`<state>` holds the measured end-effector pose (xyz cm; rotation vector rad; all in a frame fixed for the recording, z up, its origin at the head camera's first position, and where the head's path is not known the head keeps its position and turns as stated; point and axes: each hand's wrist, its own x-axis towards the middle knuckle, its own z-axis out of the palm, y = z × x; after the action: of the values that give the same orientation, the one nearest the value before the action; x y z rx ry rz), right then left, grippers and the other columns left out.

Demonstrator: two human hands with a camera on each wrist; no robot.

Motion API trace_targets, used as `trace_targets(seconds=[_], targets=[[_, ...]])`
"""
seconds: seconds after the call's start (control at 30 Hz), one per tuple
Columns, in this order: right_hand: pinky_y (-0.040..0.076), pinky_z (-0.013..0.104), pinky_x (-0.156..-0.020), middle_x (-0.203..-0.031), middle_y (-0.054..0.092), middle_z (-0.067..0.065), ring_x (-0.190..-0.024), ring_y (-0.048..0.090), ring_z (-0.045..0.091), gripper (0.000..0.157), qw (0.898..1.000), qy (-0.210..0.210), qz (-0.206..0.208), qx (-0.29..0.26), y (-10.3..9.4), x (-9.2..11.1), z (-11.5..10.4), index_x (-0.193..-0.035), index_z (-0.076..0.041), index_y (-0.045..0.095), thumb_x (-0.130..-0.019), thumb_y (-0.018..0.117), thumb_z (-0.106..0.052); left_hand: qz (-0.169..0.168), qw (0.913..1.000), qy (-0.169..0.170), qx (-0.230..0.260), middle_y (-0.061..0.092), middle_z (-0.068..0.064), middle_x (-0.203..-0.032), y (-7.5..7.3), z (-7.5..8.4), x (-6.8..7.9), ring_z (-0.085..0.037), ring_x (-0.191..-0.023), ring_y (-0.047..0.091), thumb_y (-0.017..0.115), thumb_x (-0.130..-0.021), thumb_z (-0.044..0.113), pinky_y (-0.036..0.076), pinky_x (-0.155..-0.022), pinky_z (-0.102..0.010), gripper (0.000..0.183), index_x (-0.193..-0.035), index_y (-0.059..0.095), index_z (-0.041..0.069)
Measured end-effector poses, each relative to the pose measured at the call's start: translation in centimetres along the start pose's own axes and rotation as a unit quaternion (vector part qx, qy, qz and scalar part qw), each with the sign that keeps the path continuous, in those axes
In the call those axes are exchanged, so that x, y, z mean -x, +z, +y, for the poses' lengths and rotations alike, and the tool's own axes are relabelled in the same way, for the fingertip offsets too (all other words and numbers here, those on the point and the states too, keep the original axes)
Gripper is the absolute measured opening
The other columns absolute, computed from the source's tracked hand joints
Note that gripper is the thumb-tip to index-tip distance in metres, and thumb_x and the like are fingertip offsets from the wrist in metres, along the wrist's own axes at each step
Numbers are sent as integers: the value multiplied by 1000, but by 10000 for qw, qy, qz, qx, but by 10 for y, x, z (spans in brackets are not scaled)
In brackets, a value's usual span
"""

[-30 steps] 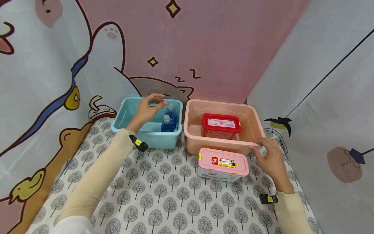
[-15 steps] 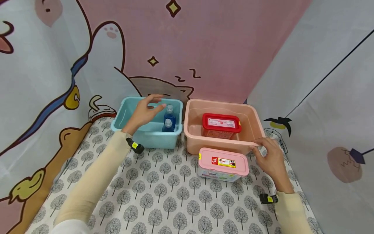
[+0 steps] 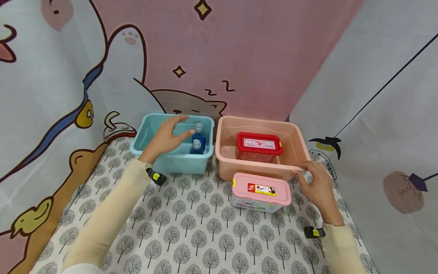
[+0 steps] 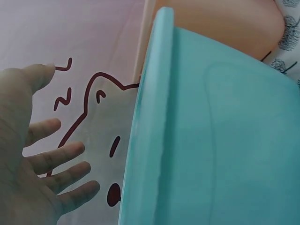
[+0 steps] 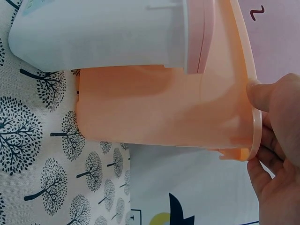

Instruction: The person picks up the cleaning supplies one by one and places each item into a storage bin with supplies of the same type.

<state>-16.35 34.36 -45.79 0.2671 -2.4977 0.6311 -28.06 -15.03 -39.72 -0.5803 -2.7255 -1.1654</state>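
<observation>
Head view: from above the near side of the desk (image 3: pixel 202 255), facing forward and down to the far edge and the wall cloth (image 3: pixel 253 57); widest, farthest off. Left wrist view: close to the front of the blue bin (image 3: pixel 181 164), facing the wall cloth, frame sideways, up runs left; left hand (image 3: pixel 165 137) at its left edge. Right wrist view: near the desk's right edge, close to the front of the peach bin (image 3: pixel 227 170), sideways too, up runs right. Head and left wrist share the blue bin; head and right wrist share the pink-lidded tub (image 3: pixel 261 190) and right hand (image 3: pixel 317 183); both wrists catch the peach bin.
</observation>
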Motion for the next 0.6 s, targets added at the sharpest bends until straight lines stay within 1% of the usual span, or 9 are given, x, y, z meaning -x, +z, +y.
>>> trace_targets(seconds=[0.1,0.27,0.47,0.6], targets=[[45,67,-92,-113,69,24,-108,54,41,30,10000,-8,11,12,0,0,0,-110,1,70,-84,83,-6,-37,9996,61,-268,49,-8,-156,2,-2,5,-34,-148,41,62,-97,59,35,-120,-59,71,-154,46,19],[45,67,-93,-112,69,24,-109,54,41,30,10000,26,18,33,0,0,-1,-110,2,70,-84,83,-7,-115,9989,74,-450,45,-10,-159,4,-4,15,-38,-150,36,64,-97,57,31,-120,-63,73,-155,43,19],[45,69,-93,-112,68,24,-110,54,41,30,10000,86,5,47,-1,0,-2,-110,2,70,-84,82,-6,-146,9978,49,-647,43,-13,-158,6,-9,28,-37,-148,36,65,-97,56,34,-118,-64,74,-156,42,18],[45,69,-94,-113,68,24,-110,54,41,29,10000,92,8,25,-1,1,-1,-110,1,70,-84,82,-6,-97,9967,94,-803,44,-13,-157,6,-13,36,-37,-147,38,65,-97,56,36,-117,-63,74,-155,42,18]])
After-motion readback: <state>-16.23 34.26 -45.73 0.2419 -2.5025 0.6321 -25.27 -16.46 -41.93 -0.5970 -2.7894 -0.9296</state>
